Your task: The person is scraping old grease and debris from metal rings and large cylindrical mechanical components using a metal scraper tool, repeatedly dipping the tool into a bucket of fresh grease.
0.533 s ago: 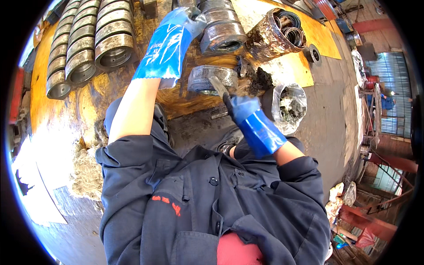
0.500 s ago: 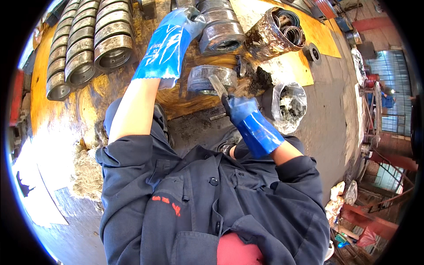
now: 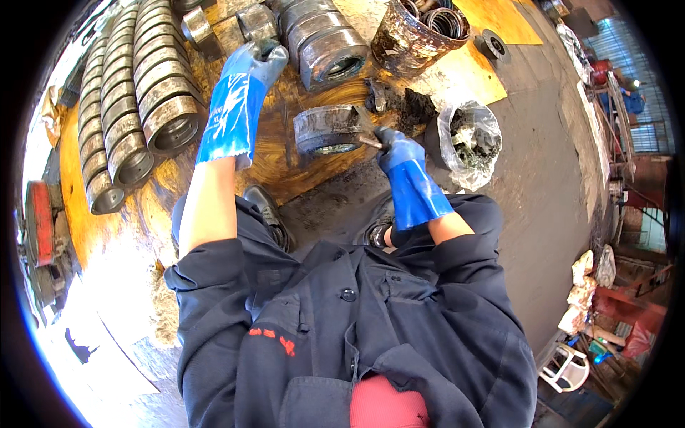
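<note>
- In a cluttered workshop, over a dark floor (image 3: 542,164) and an oil-smeared yellow-brown board (image 3: 264,135).
- In the right hand (image 3: 401,151), gloved blue, fingers wrapped about a slim tool (image 3: 369,141); held at the right edge of a greasy metal ring (image 3: 325,127). Cannot tell shape of tip, or whether actually touching.
- On the board's near part, ahead of the knees and between the two hands: that ring, standing alone.
- Left hand (image 3: 255,64), also in a blue glove: fingers curled, just short of a smaller-looking ring (image 3: 257,23). Cannot tell whether pinching anything.
- Just right of the lone ring, near the tool: black greasy lumps (image 3: 417,107).
- Beyond, right of the left hand: a short row of rings (image 3: 325,39), end to end.
- Farther right: a grimy bucket (image 3: 399,43) with rings inside, then a spool-like wheel (image 3: 492,45); nearer, a plastic-lined container (image 3: 446,139) with dark, mottled contents.
- Well left: three long rows of rings (image 3: 168,85), side by side.
- At far lower right: a white chair (image 3: 567,371) among scrap.
</note>
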Demonstrator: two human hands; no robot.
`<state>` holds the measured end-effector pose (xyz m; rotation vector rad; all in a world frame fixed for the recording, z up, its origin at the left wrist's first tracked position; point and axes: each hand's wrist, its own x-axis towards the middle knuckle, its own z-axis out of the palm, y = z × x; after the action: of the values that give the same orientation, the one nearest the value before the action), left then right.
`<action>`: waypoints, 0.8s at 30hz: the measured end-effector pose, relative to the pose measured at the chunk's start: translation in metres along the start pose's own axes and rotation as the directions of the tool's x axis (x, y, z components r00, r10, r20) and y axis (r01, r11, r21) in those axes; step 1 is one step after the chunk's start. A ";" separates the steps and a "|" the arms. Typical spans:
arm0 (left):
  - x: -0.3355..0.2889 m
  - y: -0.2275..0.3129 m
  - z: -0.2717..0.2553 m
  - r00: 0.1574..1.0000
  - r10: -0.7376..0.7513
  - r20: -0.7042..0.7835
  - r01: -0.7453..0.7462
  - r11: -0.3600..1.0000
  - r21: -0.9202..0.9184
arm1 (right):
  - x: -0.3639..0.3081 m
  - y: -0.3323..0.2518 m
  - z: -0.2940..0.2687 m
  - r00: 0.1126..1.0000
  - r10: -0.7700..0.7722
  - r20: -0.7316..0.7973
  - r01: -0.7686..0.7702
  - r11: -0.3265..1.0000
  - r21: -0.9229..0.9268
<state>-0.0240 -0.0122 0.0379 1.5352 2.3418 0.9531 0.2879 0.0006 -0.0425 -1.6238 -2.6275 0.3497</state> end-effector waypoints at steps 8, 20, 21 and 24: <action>0.003 -0.019 -0.005 0.999 0.037 0.032 -0.034 0.996 -0.082 | 0.007 -0.005 0.000 0.990 0.075 0.117 -0.092 0.984 0.149; 0.011 -0.066 0.032 0.992 -0.080 0.099 0.101 0.969 -0.226 | -0.009 0.210 -0.142 0.799 0.602 0.001 -0.529 0.701 0.478; 0.010 -0.060 0.033 0.989 -0.085 0.117 0.111 0.965 -0.237 | -0.022 0.239 -0.109 0.768 0.640 -0.006 -0.554 0.670 0.495; 0.018 -0.049 0.069 0.983 -0.044 0.179 0.083 0.972 -0.218 | -0.058 0.344 0.002 0.445 0.762 0.471 -0.208 -0.424 0.882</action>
<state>-0.0366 0.0194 -0.0418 1.3863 2.0718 0.9884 0.6164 0.0965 -0.1105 -1.6638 -0.2085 1.3192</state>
